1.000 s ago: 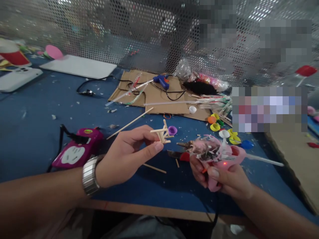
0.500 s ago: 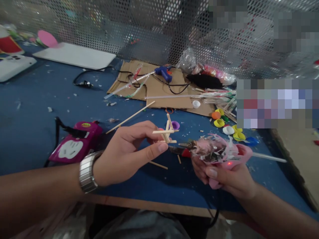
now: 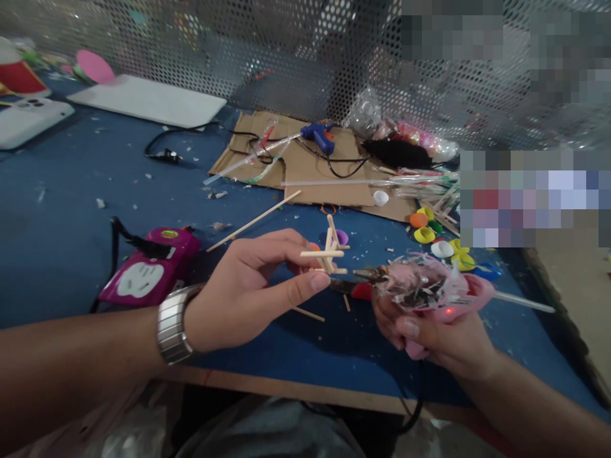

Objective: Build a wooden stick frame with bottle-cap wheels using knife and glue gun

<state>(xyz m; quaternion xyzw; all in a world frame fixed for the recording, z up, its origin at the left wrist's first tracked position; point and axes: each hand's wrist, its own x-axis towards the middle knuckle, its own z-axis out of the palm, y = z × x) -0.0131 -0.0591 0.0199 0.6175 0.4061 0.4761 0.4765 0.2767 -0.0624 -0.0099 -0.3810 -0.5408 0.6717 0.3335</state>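
Note:
Between thumb and fingers, my left hand [image 3: 258, 289] pinches a small frame of joined wooden sticks [image 3: 328, 253]. My right hand [image 3: 436, 343] is wrapped round the handle of a pink hot glue gun [image 3: 420, 289], whose red light is lit. Stringy dried glue covers its front, and a clear glue stick [image 3: 522, 301] juts from the back. The metal nozzle points left, a short gap away from the stick frame. Behind the frame sits a purple cap [image 3: 339, 238]. Under the nozzle lies a red-handled blade [image 3: 361, 291], partly hidden by my right hand.
A magenta power strip [image 3: 150, 267] sits at left. Cardboard [image 3: 324, 191] holds a blue glue gun [image 3: 319, 136]. A long wooden stick [image 3: 255, 220] lies before it. Coloured caps [image 3: 424, 235] and bundled sticks [image 3: 424, 184] are at right. A perforated metal screen [image 3: 286, 57] stands behind.
The view has shifted slightly. Both hands have moved a little to the right in the picture, still holding the stick frame and the glue gun. The frame is turned slightly differently.

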